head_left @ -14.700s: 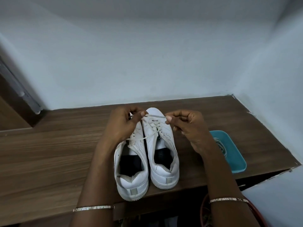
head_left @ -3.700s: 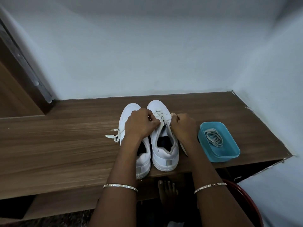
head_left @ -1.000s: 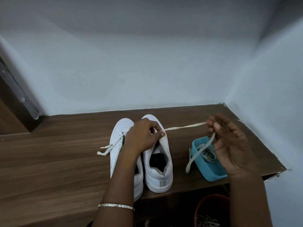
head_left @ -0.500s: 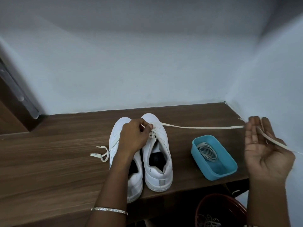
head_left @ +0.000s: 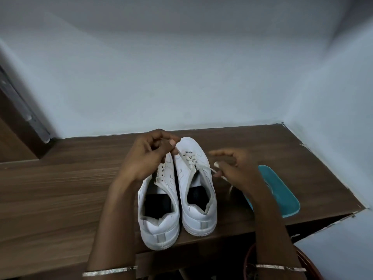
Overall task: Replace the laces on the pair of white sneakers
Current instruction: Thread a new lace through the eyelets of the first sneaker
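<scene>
Now left hand [head_left: 148,158] and right hand [head_left: 237,168] pinch the lace [head_left: 209,169], flanking its sneaker [head_left: 198,217].

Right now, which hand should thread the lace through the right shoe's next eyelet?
Right. The right hand pinches the lace end just beside the right shoe and its open eyelets. The left hand is up by the toes, apparently pinching the lace there, probably better left holding tension.

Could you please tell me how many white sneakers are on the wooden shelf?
2. The left sneaker stands partly under the left hand; the right sneaker is close beside it, its lace pinched by the right hand. None seems hidden.
</scene>
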